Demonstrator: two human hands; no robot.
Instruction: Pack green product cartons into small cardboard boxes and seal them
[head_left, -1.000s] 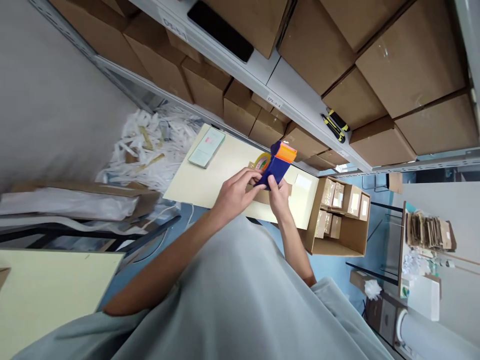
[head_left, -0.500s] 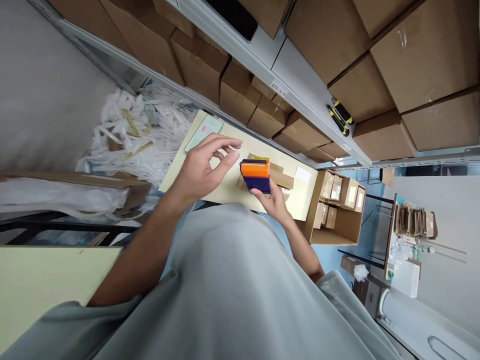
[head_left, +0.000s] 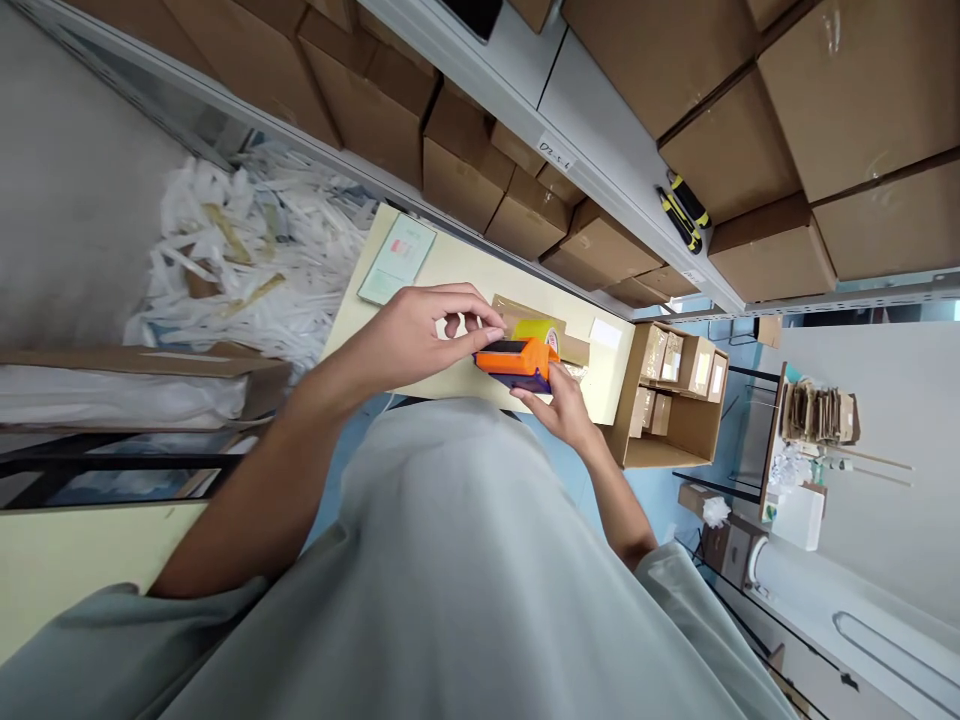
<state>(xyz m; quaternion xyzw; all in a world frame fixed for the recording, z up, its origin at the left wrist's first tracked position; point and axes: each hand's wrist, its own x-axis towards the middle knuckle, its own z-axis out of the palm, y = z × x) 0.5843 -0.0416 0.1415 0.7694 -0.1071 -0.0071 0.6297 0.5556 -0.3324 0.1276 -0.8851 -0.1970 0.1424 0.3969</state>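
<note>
My right hand (head_left: 564,405) holds an orange and dark purple tape dispenser (head_left: 517,360) above the table, thumb on the near side. A yellow tape roll (head_left: 534,328) shows at its far side. My left hand (head_left: 442,335) is at the dispenser's left end, thumb and forefinger brought together in a pinch; what is between them, if anything, is too small to tell. The other left fingers are curled. Behind the dispenser, a flat brown cardboard piece (head_left: 574,348) lies on the cream table (head_left: 352,325), partly hidden.
A pale green booklet (head_left: 397,258) and a white paper (head_left: 606,334) lie on the table. To the right stands an open carton (head_left: 682,452) with small boxes. Shelves of cardboard boxes (head_left: 465,150) run behind, with two yellow-black cutters (head_left: 684,212). Shredded white scraps (head_left: 247,250) heap at left.
My left hand has moved right to the dispenser, its thumb and forefinger closing together. My right hand has tilted the dispenser, bringing the yellow roll more into view.
</note>
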